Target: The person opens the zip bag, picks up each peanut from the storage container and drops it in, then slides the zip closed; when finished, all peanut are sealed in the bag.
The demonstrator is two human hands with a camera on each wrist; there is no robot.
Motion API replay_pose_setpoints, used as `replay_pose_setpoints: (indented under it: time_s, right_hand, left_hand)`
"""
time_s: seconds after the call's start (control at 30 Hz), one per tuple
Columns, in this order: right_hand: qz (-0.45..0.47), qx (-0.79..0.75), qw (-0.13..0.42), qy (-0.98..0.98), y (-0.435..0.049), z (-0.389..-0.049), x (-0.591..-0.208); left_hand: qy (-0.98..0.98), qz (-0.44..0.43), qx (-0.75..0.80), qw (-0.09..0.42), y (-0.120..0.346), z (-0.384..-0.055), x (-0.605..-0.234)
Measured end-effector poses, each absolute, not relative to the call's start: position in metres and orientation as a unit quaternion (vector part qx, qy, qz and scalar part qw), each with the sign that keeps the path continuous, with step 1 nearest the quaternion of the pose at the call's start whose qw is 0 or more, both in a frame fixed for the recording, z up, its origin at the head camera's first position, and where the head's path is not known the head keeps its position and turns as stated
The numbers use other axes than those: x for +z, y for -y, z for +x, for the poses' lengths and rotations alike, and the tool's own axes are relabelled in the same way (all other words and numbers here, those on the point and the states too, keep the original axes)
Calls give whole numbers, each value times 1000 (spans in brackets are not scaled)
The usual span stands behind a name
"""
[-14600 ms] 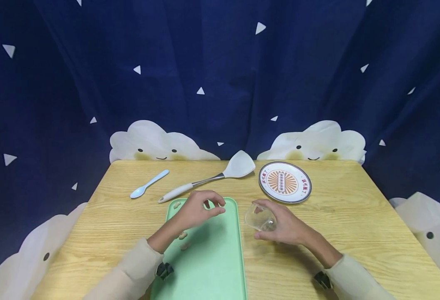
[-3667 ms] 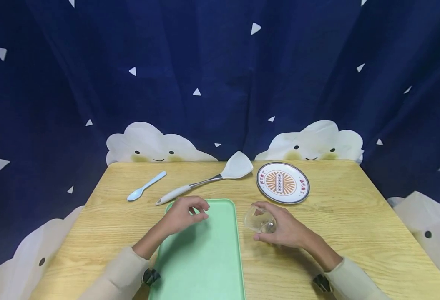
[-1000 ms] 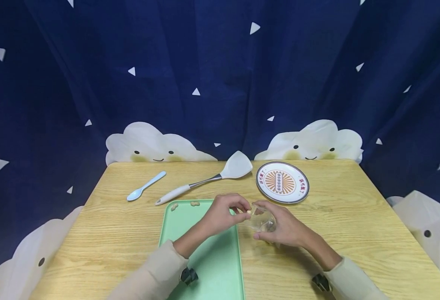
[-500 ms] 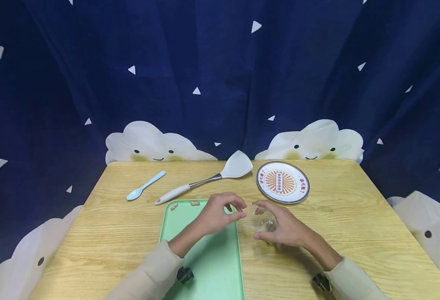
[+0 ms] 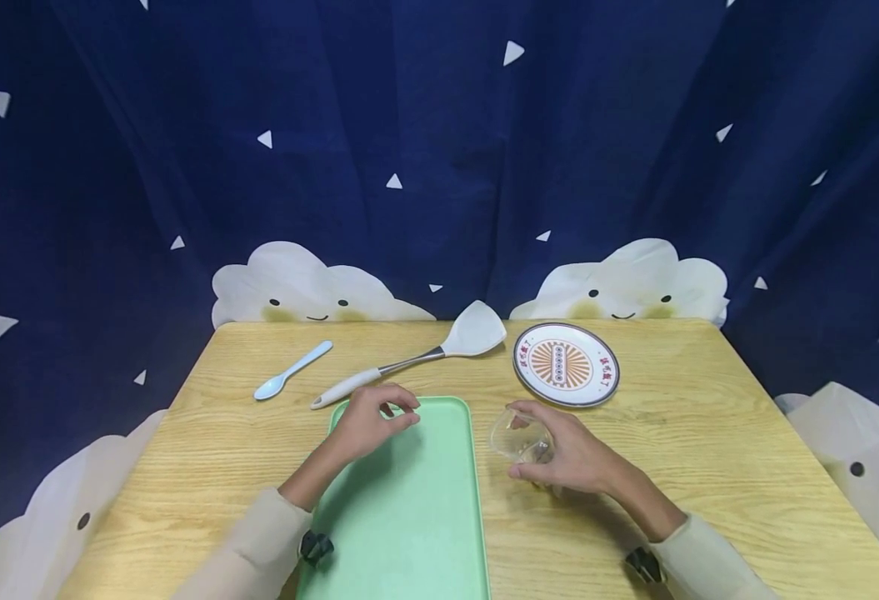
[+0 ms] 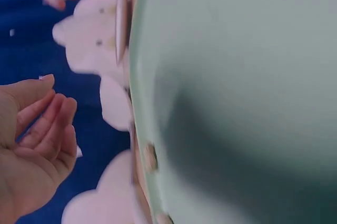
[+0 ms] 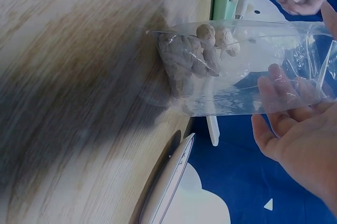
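Note:
My right hand (image 5: 577,454) holds a clear plastic bag (image 7: 253,79) by its upper part, thumb and fingers around the mouth, to the right of the green tray (image 5: 439,517). Several unshelled peanuts (image 7: 197,58) lie in the bag's bottom, close to the tabletop. Over the tray's far left corner hovers my left hand (image 5: 367,425), its fingers loosely bent, thumb and fingertips apart, nothing between them. Below it, the left wrist view has one peanut (image 6: 151,156) at the tray's rim and part of another peanut (image 6: 164,219); my left hand hides both in the head view.
Behind the tray lies a white spatula (image 5: 476,331) with its handle toward the left. A light blue spoon (image 5: 289,372) is at the back left, and a patterned plate (image 5: 566,365) sits behind my right hand. A dark blue curtain (image 5: 439,150) hangs beyond the wooden table (image 5: 671,400).
A second ago my left hand pinched a peanut at the bag's mouth; it has let go and moved left over the tray. The right hand stays put. Peanuts seen mid-tray earliest are gone from there.

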State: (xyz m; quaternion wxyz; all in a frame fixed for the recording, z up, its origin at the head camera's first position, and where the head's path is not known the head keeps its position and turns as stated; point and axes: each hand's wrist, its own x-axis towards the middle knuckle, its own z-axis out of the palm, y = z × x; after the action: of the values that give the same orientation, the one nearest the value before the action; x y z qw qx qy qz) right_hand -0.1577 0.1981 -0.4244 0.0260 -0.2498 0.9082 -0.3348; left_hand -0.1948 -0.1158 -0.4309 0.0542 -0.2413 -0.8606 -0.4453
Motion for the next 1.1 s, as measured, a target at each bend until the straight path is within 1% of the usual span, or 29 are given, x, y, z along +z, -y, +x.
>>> replay_pose_setpoints:
  time_s: [0.1, 0.23, 0.4, 0.83, 1.1]
  right_hand:
    - [-247, -339, 26, -907, -198, -157, -425]
    - [-250, -339, 25, -907, -198, -157, -425]
    - [-249, -337, 25, -908, -198, -157, -425]
    - [-257, -330, 26, -908, -197, -157, -424]
    - [-251, -334, 27, -908, -197, -156, -424]
  left_hand:
    - [876, -198, -435, 55, 135, -198, -434]
    - [899, -133, -415, 41, 157, -201, -438]
    - [917, -90, -389, 25, 174, -204, -446]
    - [947, -77, -310, 15, 181, -214, -462]
    - [951, -123, -279, 60, 176, -215, -467]
